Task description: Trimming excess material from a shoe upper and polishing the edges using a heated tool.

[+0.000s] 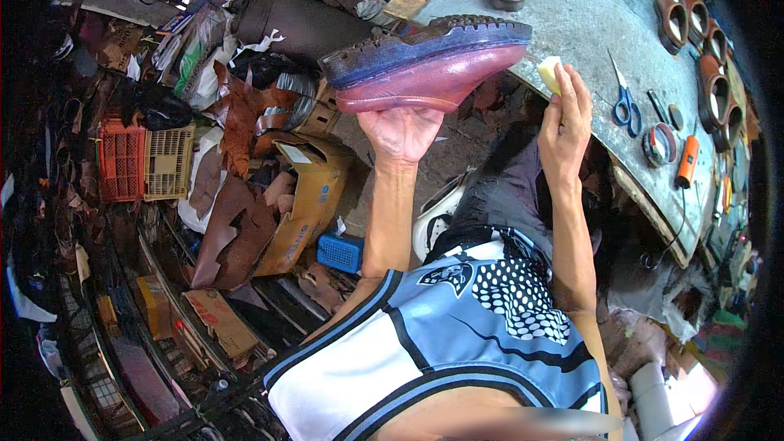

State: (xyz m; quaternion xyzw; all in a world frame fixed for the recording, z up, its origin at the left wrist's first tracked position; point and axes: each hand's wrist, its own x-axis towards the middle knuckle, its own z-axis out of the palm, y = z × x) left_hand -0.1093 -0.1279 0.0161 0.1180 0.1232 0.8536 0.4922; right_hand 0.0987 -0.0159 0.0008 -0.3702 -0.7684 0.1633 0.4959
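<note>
A reddish-brown leather shoe (425, 82) is held sole up in front of me, its dark ridged sole uppermost and a bluish-purple band along its edge. Beneath it, my left hand (400, 135) supports the shoe from its opening; the fingers are hidden inside. A small pale yellow piece of sponge (549, 73) is pinched in the fingertips of my right hand (566, 122), close to the end of the shoe but apart from it. That hand is over the near edge of the workbench.
On the grey workbench (572, 20) lie blue-handled scissors (627, 110), a roll of tape (660, 145) and an orange-handled tool (688, 162). Several brown shoes (714, 90) line its far side. Leather scraps (233, 224), a cardboard box (306, 204) and plastic crates (167, 159) crowd the left.
</note>
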